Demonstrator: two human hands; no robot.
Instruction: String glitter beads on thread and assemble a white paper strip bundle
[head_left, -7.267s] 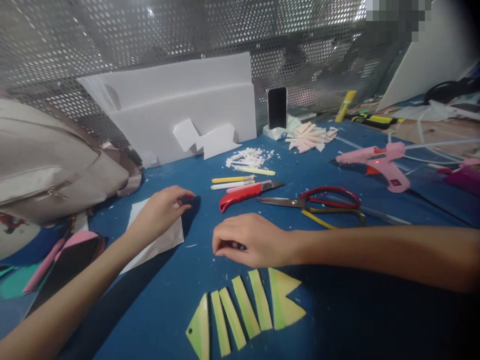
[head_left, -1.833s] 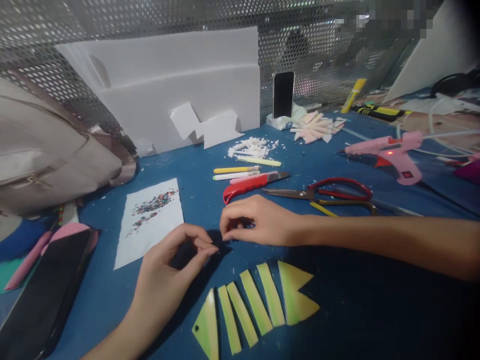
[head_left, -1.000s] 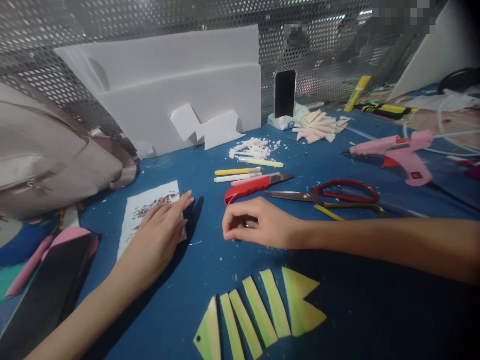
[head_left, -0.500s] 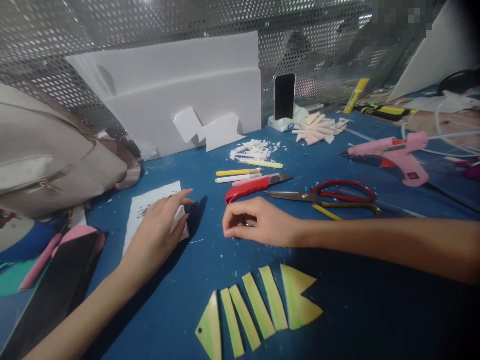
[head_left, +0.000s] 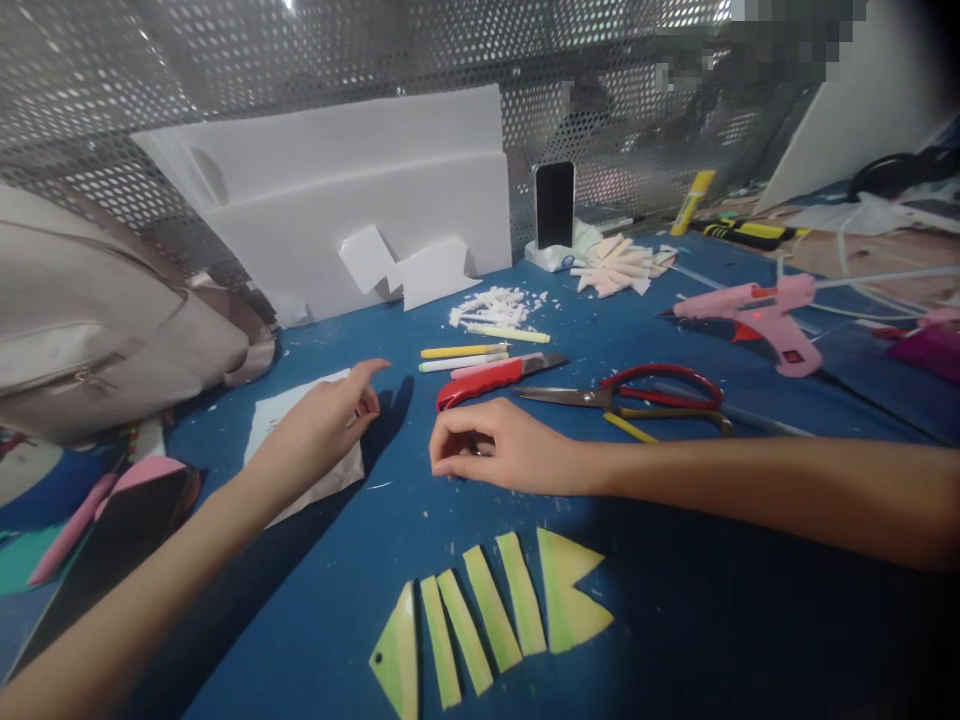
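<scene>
My left hand (head_left: 326, 425) hovers over a white sheet of paper (head_left: 341, 478) with small dark specks on it. Its index finger stretches out while the others curl loosely, and no held object shows. To the right, my right hand (head_left: 491, 445) rests on the blue tabletop, thumb and fingertips pressed together; what they pinch, if anything, is hidden. Just beyond it lie a red-handled cutter knife (head_left: 487, 380) and red-handled scissors (head_left: 660, 385). Closer to me, green-yellow cut pieces form a fish: a head (head_left: 397, 650) with a black eye, several strips (head_left: 491, 610) and a notched tail (head_left: 570, 595).
Markers (head_left: 465, 351) and white scraps (head_left: 499, 307) lie behind the knife. A pink glue gun (head_left: 765, 320) sits at the right, its cord trailing. A phone (head_left: 555, 205) stands at the back beside white boards (head_left: 360, 200). A beige bag (head_left: 97, 310) fills the left.
My left hand has lifted a little, its lower fingers curling inward. The right hand keeps its pinched shape. The whole view has shifted slightly.
</scene>
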